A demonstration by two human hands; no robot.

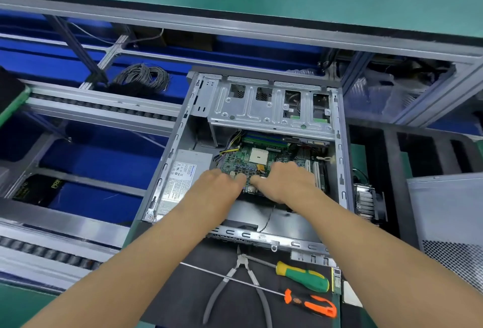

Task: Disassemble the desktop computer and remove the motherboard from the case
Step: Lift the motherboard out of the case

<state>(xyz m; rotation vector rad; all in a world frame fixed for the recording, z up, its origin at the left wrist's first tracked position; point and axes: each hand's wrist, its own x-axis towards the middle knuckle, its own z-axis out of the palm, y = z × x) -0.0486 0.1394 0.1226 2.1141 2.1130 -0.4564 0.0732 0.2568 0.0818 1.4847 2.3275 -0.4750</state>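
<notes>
Your left hand (222,184) and right hand (283,181) both rest on the near edge of the green motherboard (264,160), which lies flat inside the open grey case (339,150). Case lies on its side, drive cage just beyond your fingertips.

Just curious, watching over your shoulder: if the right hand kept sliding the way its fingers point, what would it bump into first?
The right hand points leftward across the motherboard, so it would probably meet the left hand first; their fingertips already look nearly touching, though depth is unclear.
</notes>
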